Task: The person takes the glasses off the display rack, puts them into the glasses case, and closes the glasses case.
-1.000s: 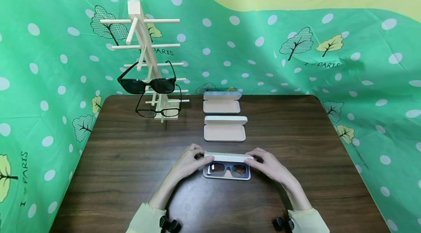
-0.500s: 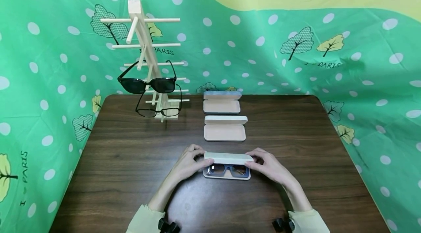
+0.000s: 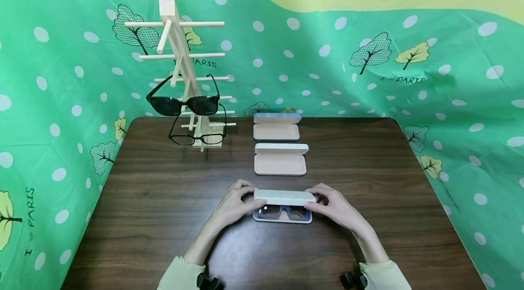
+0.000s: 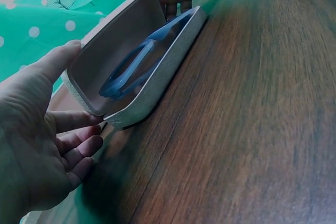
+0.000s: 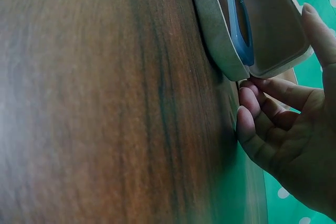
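Lid lowered further | left hand, right hand grip case ends

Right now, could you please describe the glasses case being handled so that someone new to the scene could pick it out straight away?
On the dark wooden table, three pale glasses cases lie in a row running away from the person, right of the wooden rack. The one meant is the nearest case, between the left hand and the right hand. Unlike the two empty cases, it holds blue glasses and its lid is partly lowered.

Two open cases lay on the desk beside a wooden rack that carried sunglasses and clear glasses.
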Tool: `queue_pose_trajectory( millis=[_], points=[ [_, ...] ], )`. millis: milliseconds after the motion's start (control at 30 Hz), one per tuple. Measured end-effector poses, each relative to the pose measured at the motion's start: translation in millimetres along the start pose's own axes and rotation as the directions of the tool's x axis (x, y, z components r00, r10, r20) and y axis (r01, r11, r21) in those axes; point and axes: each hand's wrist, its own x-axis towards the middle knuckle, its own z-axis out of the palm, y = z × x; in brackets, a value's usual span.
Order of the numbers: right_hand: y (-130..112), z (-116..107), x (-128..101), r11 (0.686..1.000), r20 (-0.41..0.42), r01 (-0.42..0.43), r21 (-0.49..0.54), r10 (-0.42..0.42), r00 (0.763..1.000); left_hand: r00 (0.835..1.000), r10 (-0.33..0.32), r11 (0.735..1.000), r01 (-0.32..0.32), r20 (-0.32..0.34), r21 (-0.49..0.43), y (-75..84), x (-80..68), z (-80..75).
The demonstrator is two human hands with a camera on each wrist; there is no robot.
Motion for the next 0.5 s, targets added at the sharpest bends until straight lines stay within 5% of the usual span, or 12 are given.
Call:
queue_pose_trajectory(
  millis=[500],
  points=[
    [2.4, 1.8, -1.3, 0.999, -0.022, 0.027, 0.018, -0.027, 0.999, 1.0, 0.011, 1.0, -0.011, -0.023, 0.0, -0.3, -4.2, 1.8]
  ],
)
